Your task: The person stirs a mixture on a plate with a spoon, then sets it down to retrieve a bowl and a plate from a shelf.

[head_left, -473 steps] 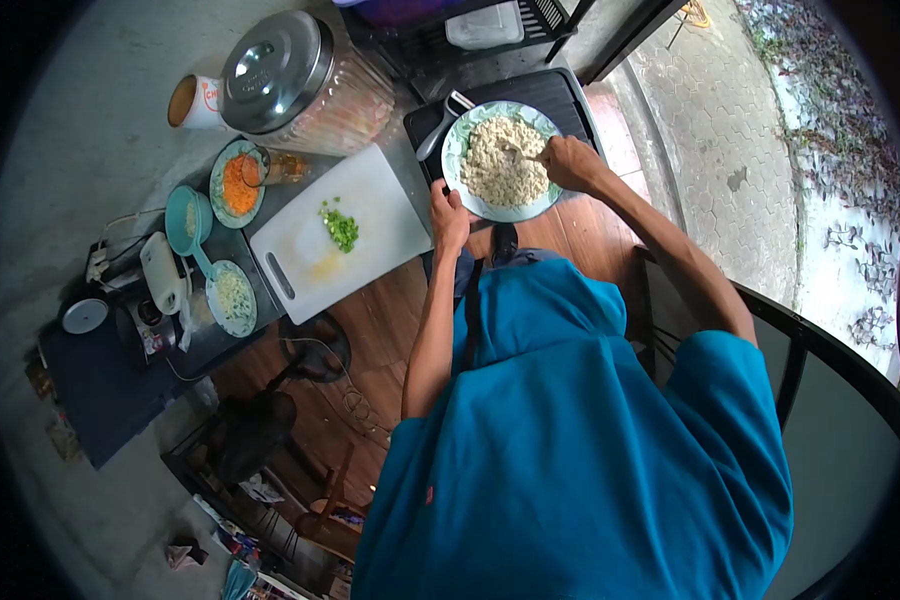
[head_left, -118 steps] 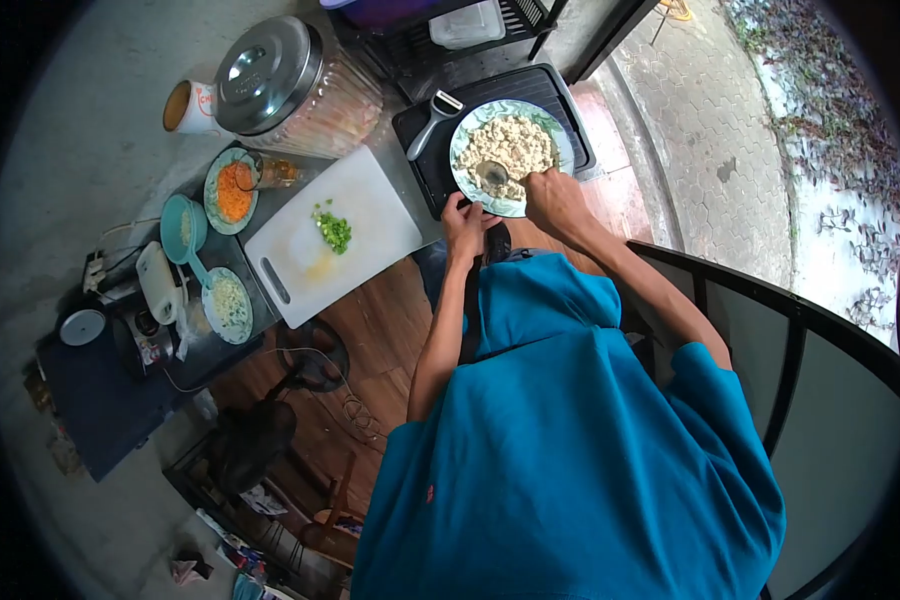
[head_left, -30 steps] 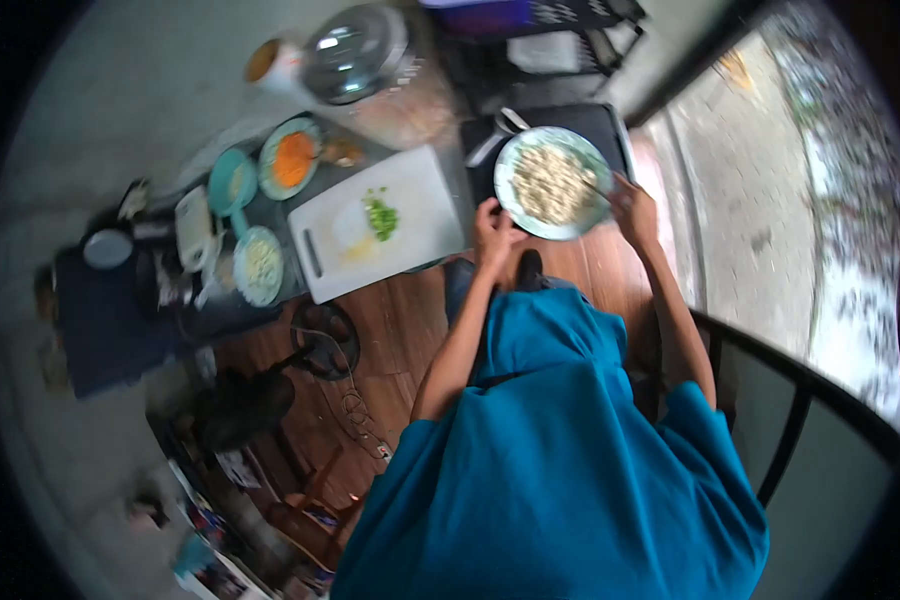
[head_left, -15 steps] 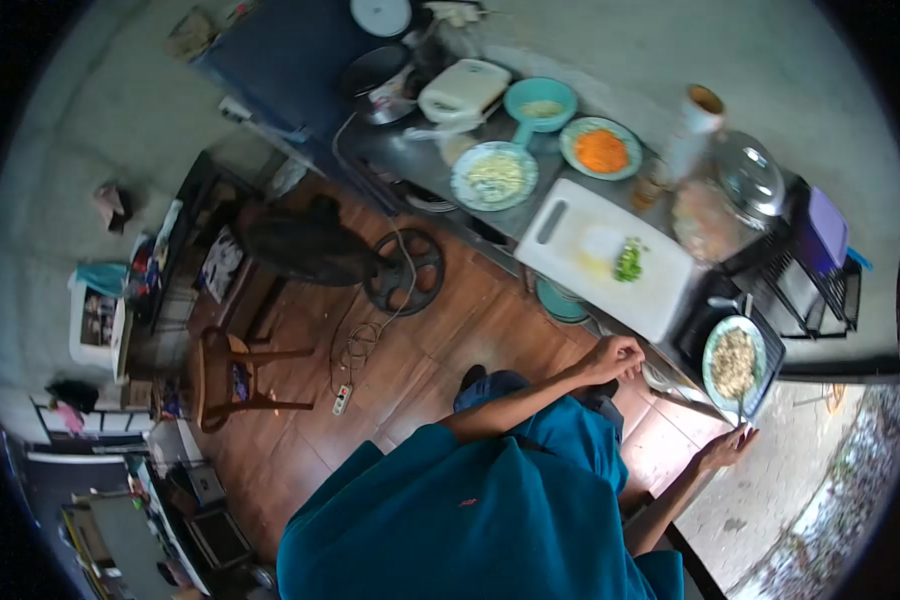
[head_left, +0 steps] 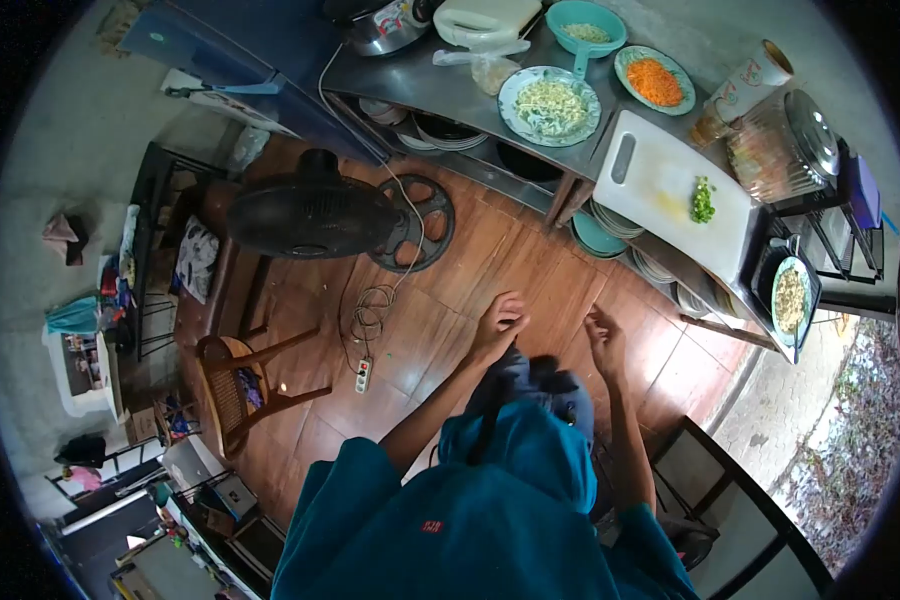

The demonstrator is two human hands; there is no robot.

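My left hand (head_left: 500,328) is held in front of my body above the tiled floor, fingers loosely bent, holding nothing. Opposite it, my right hand (head_left: 604,340) hangs in the air with relaxed, half-bent fingers, also without anything in it. Both are apart from the counter. On the counter lies a white cutting board (head_left: 660,190) with a small heap of chopped greens (head_left: 703,200). To its right, a plate of pale crumbly food (head_left: 791,298) rests on a black tray (head_left: 764,268).
Along the counter stand a plate of shredded pale vegetable (head_left: 552,108), a plate of grated orange vegetable (head_left: 656,82), a turquoise strainer (head_left: 615,30) and a lidded clear container (head_left: 770,155). On the floor are a black fan (head_left: 305,218), a power strip (head_left: 363,374) and a wooden chair (head_left: 232,400).
My right hand has moved left, away from the plate of pale food, to in front of my body. My left hand has shifted left from the counter edge. The view has turned leftward.
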